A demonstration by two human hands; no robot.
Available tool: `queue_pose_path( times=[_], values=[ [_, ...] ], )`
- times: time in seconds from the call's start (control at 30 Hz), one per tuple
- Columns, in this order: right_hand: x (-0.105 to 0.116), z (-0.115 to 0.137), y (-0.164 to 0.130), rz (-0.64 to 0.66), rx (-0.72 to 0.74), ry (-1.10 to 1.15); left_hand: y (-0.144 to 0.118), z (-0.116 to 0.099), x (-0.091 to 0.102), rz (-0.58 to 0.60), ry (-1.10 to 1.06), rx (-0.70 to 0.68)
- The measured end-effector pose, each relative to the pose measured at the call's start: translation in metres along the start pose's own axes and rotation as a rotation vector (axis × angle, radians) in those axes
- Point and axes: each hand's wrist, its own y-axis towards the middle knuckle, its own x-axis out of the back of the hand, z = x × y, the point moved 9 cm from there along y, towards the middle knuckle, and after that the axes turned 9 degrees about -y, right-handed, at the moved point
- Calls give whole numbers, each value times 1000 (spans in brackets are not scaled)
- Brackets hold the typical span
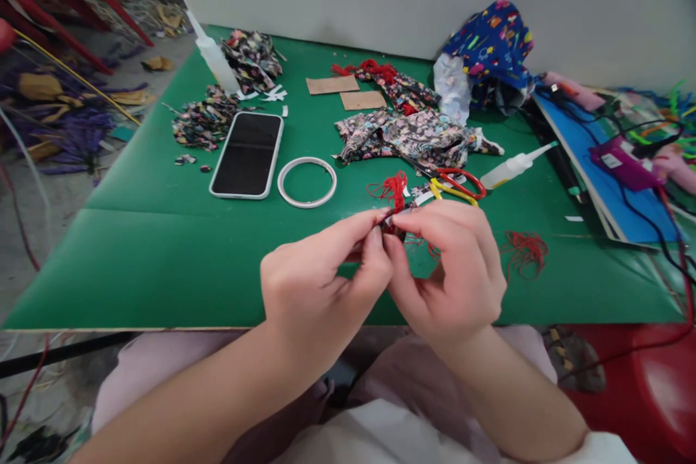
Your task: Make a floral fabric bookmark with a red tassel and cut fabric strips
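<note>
Over the front of the green table, my left hand and my right hand meet fingertip to fingertip. Both pinch a small dark piece of fabric, mostly hidden by the fingers. A bundle of red thread shows just beyond the fingertips; whether it is attached to the fabric I cannot tell. Scissors with red and yellow handles lie close behind my right hand. More loose red thread rests to its right. Behind the hands are a white ring and floral fabric.
A phone lies left of the ring. One glue bottle stands at the back left; another glue bottle lies right of the scissors. Cardboard pieces are at the back. A purple device with cables sits on a blue folder.
</note>
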Motion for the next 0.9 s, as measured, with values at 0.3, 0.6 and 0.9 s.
queue_pose_path(
  times=[0.3,0.6,0.9],
  values=[
    [-6,-5,-2,53,-32,-45,1,0,-4,22,3,-21],
    [-9,-16,-4,90,-154,-36,3,8,-2,-8,-68,40],
    [-12,-32,-7,89,-291,70,6,19,-1,-15,-231,142]
  ],
)
